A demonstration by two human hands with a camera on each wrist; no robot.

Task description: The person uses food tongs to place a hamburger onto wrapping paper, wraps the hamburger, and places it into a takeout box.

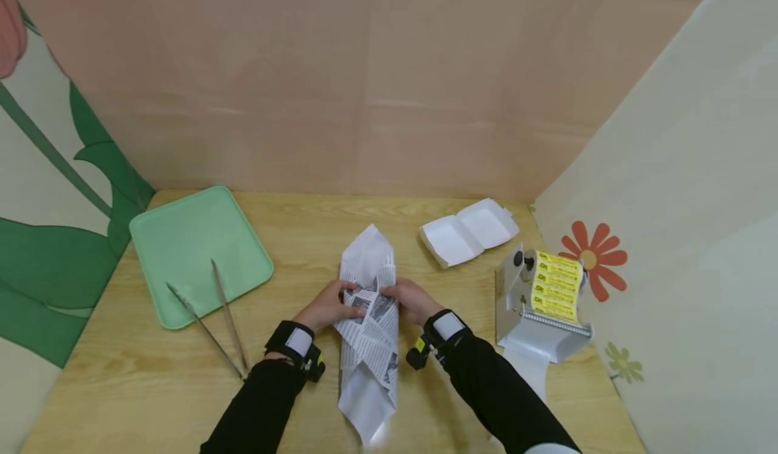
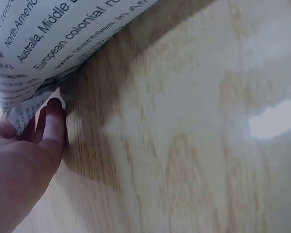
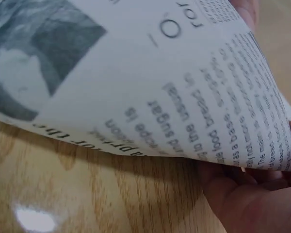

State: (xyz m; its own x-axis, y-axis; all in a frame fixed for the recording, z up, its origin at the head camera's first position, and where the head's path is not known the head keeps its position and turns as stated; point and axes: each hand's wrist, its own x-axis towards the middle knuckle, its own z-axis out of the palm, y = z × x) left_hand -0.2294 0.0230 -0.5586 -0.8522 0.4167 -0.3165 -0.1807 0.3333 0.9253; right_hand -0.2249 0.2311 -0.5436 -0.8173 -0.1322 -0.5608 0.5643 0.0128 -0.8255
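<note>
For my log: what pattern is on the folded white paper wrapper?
The wrapper has black newspaper print, best in the right wrist view.

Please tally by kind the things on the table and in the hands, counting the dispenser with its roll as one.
Green tray: 1
Metal tongs: 1
Open white box: 1
Dispenser with yellow roll: 1
Folded printed paper: 1
Total: 5
</note>
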